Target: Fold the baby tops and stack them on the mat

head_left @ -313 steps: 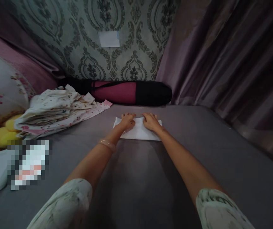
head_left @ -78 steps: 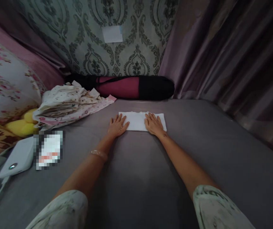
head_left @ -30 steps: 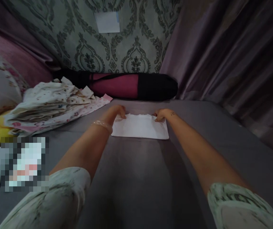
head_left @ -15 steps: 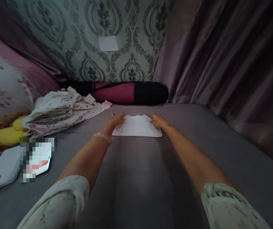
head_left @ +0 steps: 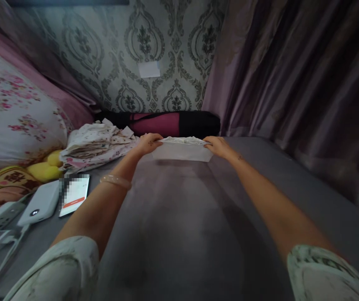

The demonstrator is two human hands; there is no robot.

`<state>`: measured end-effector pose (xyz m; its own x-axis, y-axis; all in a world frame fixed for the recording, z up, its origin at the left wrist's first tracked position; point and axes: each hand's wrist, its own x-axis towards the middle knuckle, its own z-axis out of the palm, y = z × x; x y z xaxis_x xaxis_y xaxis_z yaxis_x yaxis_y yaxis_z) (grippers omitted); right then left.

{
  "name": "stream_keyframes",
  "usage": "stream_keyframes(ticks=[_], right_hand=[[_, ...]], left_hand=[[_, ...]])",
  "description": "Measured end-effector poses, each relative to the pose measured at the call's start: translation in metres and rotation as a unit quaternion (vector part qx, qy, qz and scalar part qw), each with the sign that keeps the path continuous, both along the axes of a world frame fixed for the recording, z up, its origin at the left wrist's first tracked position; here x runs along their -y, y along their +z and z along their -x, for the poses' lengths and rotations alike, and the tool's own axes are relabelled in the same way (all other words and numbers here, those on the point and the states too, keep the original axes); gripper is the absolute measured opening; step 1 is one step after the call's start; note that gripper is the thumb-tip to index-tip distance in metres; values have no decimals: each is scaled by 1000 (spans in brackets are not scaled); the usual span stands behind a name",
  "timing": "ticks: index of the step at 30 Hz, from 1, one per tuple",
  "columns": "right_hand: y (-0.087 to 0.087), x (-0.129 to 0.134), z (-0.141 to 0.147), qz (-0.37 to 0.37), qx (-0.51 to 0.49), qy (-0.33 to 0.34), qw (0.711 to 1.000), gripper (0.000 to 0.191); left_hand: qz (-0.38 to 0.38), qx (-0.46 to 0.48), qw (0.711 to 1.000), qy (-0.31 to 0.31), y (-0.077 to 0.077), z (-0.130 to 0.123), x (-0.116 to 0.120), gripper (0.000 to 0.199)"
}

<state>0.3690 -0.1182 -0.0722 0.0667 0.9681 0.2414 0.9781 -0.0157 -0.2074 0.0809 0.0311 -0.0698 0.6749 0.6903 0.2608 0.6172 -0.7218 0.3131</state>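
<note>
A white folded cloth [head_left: 184, 151] is stretched between my two hands near the far side of the grey sheet [head_left: 179, 225], and it looks raised, with a shadow under its lower edge. My left hand [head_left: 149, 143] grips its upper left corner, the fingers closed round the fabric. On the other side my right hand [head_left: 217, 146] pinches the upper right corner. The cloth's top edge is bunched and its front hangs flat.
Folded patterned clothes [head_left: 99, 144], a floral pillow [head_left: 19, 104] and a yellow plush [head_left: 46, 169] are at left. Nearer lie a phone [head_left: 77, 194], a white power bank [head_left: 41, 202] and a power strip [head_left: 2, 217]. A black and magenta roll [head_left: 157, 124] lies along the wall.
Both hands have moved up and a little apart, lifting the cloth by its upper corners from where it lay flat. The camera view has shifted, showing more at left.
</note>
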Motion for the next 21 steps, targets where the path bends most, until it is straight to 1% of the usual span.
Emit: stream_keyframes(ticks=[2, 4, 7, 10, 14, 18, 21], right_hand=[[-10, 10, 2, -19, 15, 24, 999, 28], [-24, 22, 5, -30, 29, 53, 998, 28], [-45, 44, 10, -42, 38, 94, 994, 31], [-61, 68, 19, -56, 46, 124, 990, 33], [-76, 93, 31, -44, 70, 149, 985, 36], [-90, 109, 36, -11, 96, 160, 982, 39], [-95, 117, 36, 14, 96, 165, 981, 44]], left_hand=[[-19, -4, 1000, 10, -3, 7, 13, 32], [-25, -13, 1000, 13, -12, 15, 28, 30], [-23, -19, 999, -20, -32, 30, 49, 28], [-38, -24, 998, -45, -53, 45, 67, 30], [-52, -46, 995, -77, -71, 56, 87, 31], [-40, -71, 990, -114, -82, 62, 101, 35], [-23, -93, 986, -136, -89, 68, 110, 40]])
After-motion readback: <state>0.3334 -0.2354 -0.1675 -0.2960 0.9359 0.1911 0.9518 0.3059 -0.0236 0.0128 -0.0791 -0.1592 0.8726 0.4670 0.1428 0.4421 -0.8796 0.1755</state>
